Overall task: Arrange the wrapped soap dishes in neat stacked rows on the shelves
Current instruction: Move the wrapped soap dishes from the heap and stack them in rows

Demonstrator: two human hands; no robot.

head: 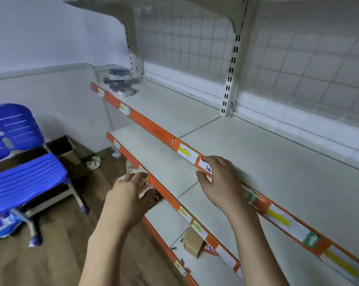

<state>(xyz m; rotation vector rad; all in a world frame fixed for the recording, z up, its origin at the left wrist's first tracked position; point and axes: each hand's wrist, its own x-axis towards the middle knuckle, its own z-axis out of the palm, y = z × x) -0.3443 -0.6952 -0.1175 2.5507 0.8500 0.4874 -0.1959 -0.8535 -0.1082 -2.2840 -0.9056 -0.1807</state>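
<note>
Soap dishes [118, 81] in clear wrap sit in a small blurred stack at the far left end of the upper shelf [257, 162], close to the slotted upright [133, 56] and well apart from both my hands. I cannot tell how many are in the stack.

My right hand [218, 178] rests on the front edge of that upper shelf, fingers curled over the orange price rail [153, 129] and thumb under it, gripping the rail right where a white label [188, 153] with handwriting sits. My left hand [129, 195] reaches lower, toward the front of the middle shelf [164, 162], fingers stretched out and relaxed; it lies over something pale and boxy just under the shelf edge, but I cannot tell whether it touches it.

A lower shelf [166, 221] carries a small brown cardboard box [193, 244] tilted on its side, with a few tiny dark bits scattered beside it. Behind the shelves runs a white wire grid back panel [184, 42], with a second slotted upright [230, 79] between the two bays.

To my left on the wooden floor [61, 254] stands a blue plastic chair [23, 172], with an open cardboard carton [65, 149] behind it against the wall, and a few small packets lying near the shelf foot.
</note>
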